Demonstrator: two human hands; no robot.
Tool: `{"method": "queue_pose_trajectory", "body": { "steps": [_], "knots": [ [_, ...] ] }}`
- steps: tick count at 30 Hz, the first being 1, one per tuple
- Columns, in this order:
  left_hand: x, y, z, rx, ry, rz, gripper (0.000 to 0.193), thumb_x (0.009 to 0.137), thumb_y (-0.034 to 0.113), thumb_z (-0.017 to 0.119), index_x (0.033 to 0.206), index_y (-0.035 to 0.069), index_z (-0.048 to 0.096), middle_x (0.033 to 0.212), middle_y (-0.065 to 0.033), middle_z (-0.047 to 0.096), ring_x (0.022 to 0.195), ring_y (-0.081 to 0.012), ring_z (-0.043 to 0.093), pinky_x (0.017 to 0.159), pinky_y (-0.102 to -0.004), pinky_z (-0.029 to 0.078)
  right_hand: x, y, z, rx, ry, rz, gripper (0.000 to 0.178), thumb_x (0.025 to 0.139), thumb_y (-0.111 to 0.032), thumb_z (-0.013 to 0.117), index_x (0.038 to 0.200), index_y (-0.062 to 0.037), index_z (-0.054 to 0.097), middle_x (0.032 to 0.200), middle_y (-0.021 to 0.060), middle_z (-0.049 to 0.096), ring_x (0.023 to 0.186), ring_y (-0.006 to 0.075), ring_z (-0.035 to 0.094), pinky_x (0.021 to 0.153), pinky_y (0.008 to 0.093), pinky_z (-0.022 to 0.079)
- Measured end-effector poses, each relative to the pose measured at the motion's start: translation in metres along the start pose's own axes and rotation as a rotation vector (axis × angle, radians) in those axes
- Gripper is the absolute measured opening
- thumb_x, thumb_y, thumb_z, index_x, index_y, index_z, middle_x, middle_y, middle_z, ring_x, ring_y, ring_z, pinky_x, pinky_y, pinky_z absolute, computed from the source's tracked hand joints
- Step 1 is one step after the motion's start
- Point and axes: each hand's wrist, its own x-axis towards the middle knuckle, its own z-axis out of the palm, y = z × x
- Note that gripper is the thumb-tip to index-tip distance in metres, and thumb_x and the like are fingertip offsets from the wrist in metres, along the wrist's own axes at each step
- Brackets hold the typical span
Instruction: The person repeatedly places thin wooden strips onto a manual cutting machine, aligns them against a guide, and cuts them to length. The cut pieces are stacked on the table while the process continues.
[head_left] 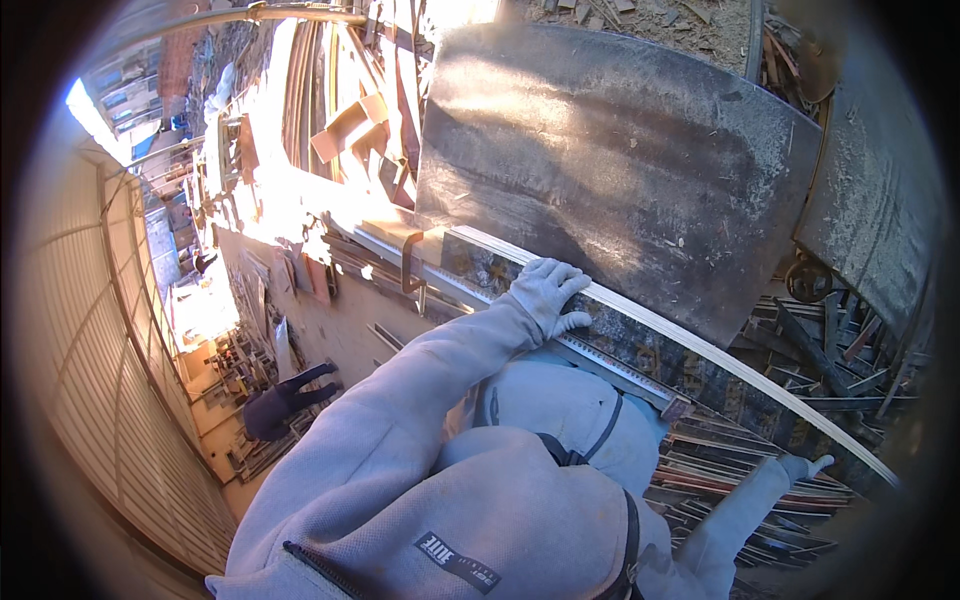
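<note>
A long, narrow plywood board [740, 365] runs diagonally across the middle to the lower right, with a dark face and a pale layered edge. My left hand [545, 297], in a pale glove, rests on it with fingers laid toward the pale edge and thumb apart. At the lower right, my right hand [803, 467], also gloved, is at the near side of the board's far right end. Its thumb sticks out, but most of its fingers are hidden. Beyond the board spreads a large dark metal tabletop [600, 130]. Along the near side runs a rail with ruler-like marks [610, 366].
A rusty clamp [411, 262] grips the rail's left end. Stacked wood strips [745, 455] lie below the board at right, near a small handwheel [808, 278]. Another dark panel [865, 200] stands at far right. A person in dark clothing [275, 405] bends over at the left.
</note>
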Motion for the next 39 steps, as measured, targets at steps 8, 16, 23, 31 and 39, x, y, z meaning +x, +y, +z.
{"method": "queue_pose_trajectory", "body": {
  "steps": [8,16,23,31,39],
  "knots": [
    [0.012,0.013,-0.016,-0.056,-0.046,-0.019,0.062,0.096,0.043,0.078,0.144,0.008,0.062,0.143,-0.0171,0.062,0.136,-0.0390,0.055,0.122,-0.0569,0.038,-0.061,0.010,0.027,0.092,-0.059,-0.020,0.084,0.106,-0.076,0.051,0.164,-0.0159,0.055,0.169,0.0159,0.050,0.154,0.0409,0.047,0.129,0.0606,0.035],
    [0.058,0.048,0.005,0.151,0.108,0.144,0.069,0.100,0.057,0.068,0.154,0.017,0.053,0.146,-0.0158,0.058,0.140,-0.0397,0.054,0.128,-0.0620,0.030,0.004,-0.006,0.040,0.094,-0.010,0.035,0.092,0.106,-0.079,0.044,0.170,-0.0130,0.044,0.166,0.0221,0.053,0.145,0.0453,0.056,0.119,0.0671,0.045],
    [0.060,0.055,0.008,0.179,0.210,0.128,0.055,0.100,0.048,0.071,0.143,0.016,0.058,0.137,-0.0144,0.061,0.131,-0.0392,0.057,0.117,-0.0570,0.041,0.031,0.001,0.035,0.246,-0.179,0.006,0.100,0.103,-0.085,0.045,0.168,-0.0093,0.047,0.167,0.0224,0.054,0.144,0.0484,0.057,0.120,0.0662,0.044],
    [0.060,0.070,0.005,0.190,0.306,0.147,0.047,0.102,0.040,0.071,0.139,0.014,0.061,0.132,-0.0146,0.063,0.128,-0.0392,0.058,0.117,-0.0543,0.042,0.042,0.001,0.037,0.253,-0.257,0.021,0.095,0.103,-0.087,0.041,0.164,-0.0148,0.053,0.166,0.0164,0.056,0.143,0.0419,0.059,0.114,0.0636,0.051],
    [0.053,0.076,0.010,0.224,0.347,0.101,0.044,0.102,0.039,0.073,0.137,0.013,0.064,0.128,-0.0138,0.065,0.125,-0.0379,0.059,0.113,-0.0520,0.044,-0.004,-0.017,-0.005,-0.481,-0.400,0.002,0.098,0.097,-0.087,0.058,0.128,0.0059,0.066,0.091,0.0210,0.076,0.066,0.0271,0.074,0.055,0.0378,0.064]
  ]
}}
